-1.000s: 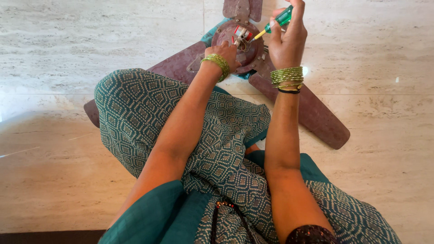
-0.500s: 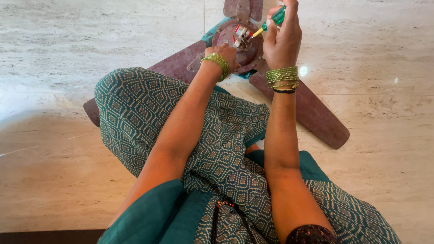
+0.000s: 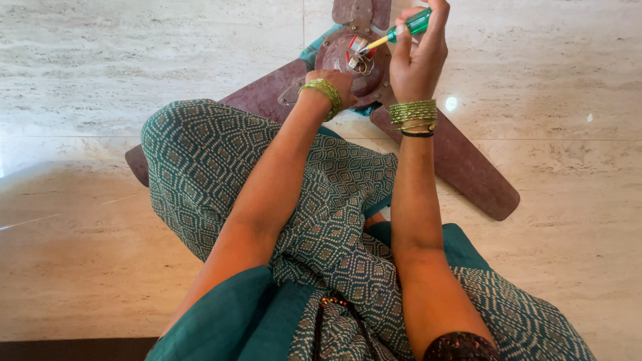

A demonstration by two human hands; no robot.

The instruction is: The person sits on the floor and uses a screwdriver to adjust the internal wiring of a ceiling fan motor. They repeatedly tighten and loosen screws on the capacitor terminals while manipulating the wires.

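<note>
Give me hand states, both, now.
Left hand: resting on the fan hub; grip cannot be told.
Right hand: closed on the green-handled screwdriver.
</note>
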